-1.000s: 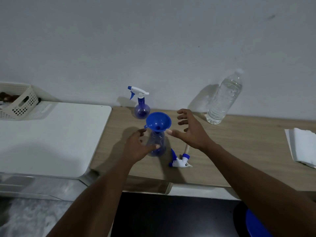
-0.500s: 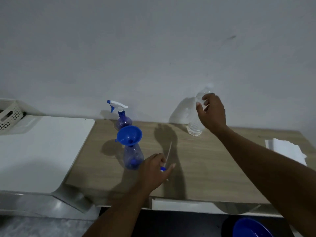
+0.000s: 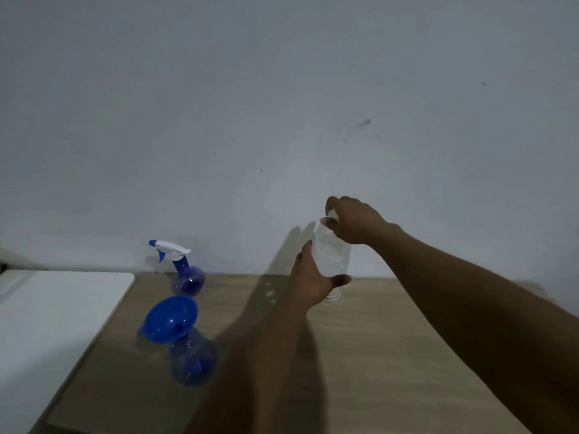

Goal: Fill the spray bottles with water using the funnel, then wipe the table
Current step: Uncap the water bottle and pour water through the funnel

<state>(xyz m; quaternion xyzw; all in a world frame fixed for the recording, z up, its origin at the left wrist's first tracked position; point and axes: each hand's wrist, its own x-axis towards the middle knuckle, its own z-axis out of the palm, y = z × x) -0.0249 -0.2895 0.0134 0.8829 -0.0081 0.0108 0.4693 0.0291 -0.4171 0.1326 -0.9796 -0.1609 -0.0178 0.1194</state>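
Two hands work the clear water bottle (image 3: 333,258) at the counter's (image 3: 391,355) back edge — left hand (image 3: 310,285) wrapped round its base to steady it, right hand (image 3: 352,220) fingers pinched on the cap, apparently to unscrew it — while the funnel (image 3: 170,319) waits seated in the open spray bottle (image 3: 192,360).

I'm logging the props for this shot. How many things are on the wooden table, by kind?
Spray bottles: 2, one capped, one open
Funnel: 1
Water bottle: 1, held by both hands
Total: 4
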